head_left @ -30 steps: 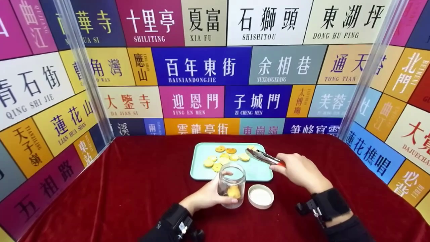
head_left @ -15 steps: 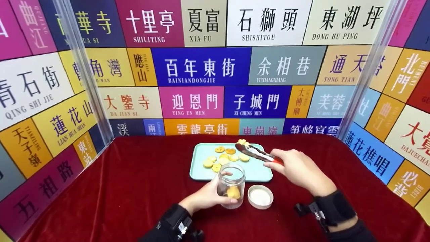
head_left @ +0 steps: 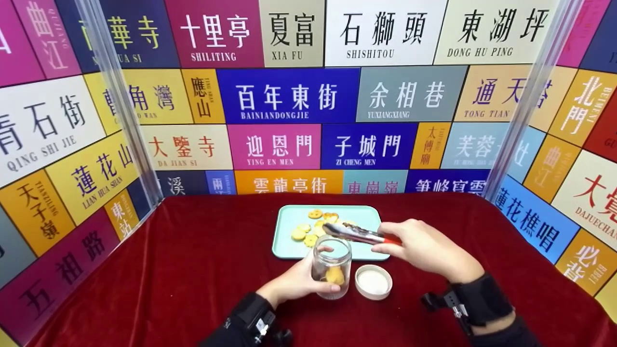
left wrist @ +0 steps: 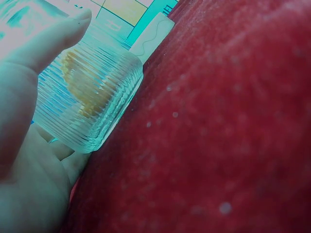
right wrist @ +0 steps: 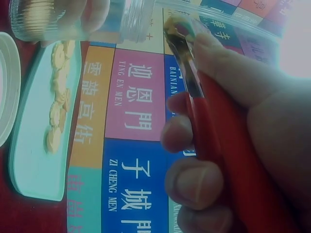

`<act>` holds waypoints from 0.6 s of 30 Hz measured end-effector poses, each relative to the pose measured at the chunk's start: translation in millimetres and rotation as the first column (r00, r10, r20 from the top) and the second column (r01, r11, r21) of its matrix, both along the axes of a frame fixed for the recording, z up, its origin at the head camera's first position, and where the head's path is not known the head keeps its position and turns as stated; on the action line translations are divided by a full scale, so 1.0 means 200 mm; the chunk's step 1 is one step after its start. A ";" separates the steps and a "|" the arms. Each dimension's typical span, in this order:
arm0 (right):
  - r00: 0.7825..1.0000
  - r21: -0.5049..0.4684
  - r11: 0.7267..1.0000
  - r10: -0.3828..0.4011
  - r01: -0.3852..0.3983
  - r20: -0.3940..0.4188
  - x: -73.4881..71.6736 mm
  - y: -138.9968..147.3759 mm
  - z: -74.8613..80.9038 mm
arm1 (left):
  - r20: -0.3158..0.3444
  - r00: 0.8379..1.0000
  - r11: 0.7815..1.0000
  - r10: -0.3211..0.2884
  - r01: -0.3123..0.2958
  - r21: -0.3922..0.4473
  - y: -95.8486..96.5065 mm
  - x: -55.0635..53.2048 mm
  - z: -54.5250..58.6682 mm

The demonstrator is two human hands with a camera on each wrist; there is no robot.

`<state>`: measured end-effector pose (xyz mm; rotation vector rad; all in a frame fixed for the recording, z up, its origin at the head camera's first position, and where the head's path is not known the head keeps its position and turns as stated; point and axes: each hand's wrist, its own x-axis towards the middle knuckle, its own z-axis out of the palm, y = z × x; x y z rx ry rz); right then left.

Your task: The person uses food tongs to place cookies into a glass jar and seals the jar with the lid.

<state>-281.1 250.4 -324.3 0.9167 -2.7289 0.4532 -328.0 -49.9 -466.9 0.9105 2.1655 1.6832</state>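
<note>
In the head view my left hand (head_left: 296, 279) grips a ribbed clear glass jar (head_left: 343, 260), its open mouth up. A yellow biscuit (left wrist: 82, 87) lies inside near the bottom, seen through the glass in the left wrist view. My right hand (head_left: 429, 246) holds metal tongs (head_left: 354, 234) with red handles (right wrist: 228, 141). The tongs' tips hover just above the jar's mouth, over the tray. At those tips, in the right wrist view, a yellowish piece (right wrist: 170, 26) shows, partly hidden by metal. Several round biscuits (head_left: 299, 234) lie on the mint-green tray (head_left: 284, 250).
A round white lid (head_left: 374, 282) lies on the table just right of the jar. Dark red cloth (head_left: 217, 250) covers the table. Panels printed with large characters (head_left: 289, 96) stand behind and at both sides.
My right hand has lifted a biscuit from the tray's back right with the tongs. The tongs have then swung left and down towards the jar. My left hand and the jar stay put.
</note>
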 end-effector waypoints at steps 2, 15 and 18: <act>1.000 0.006 1.000 0.026 -0.026 0.007 0.00 0.00 0.00 | 0.000 1.000 1.000 0.009 -0.009 -0.006 0.00 0.01 0.01; 0.996 0.024 0.996 0.082 -0.083 0.042 -0.02 0.00 -0.02 | 0.022 1.000 1.000 0.000 0.000 0.020 0.00 0.01 0.01; 0.996 0.024 0.996 0.079 -0.080 0.041 -0.03 0.00 -0.03 | 0.030 1.000 1.000 -0.003 0.002 0.023 0.00 0.01 0.00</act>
